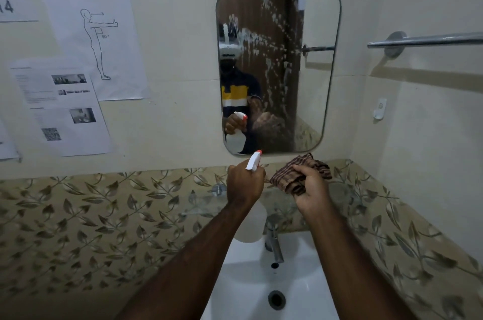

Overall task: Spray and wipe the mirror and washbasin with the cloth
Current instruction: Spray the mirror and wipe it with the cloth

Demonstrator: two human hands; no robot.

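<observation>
- Glass of the mirror on the wall carries white streaks and droplets of spray, thickest from its upper middle down toward its lower centre; the right strip near its right edge looks mostly dry.
- White spray bottle with a red nozzle tip points up at the mirror's bottom edge; the left hand has a closed grip around its neck and trigger.
- Brown striped cloth is bunched in the right hand, whose grip is closed on it, just below the mirror's lower right corner and clear of the glass.
- White washbasin sits below both arms, with the tap at its back edge; it looks not yet wiped.
- Risk, as I judge it: spray running down may drip off the bottom edge onto the patterned tiles before the cloth reaches it, and wiping with a tight wad could leave smears.
</observation>
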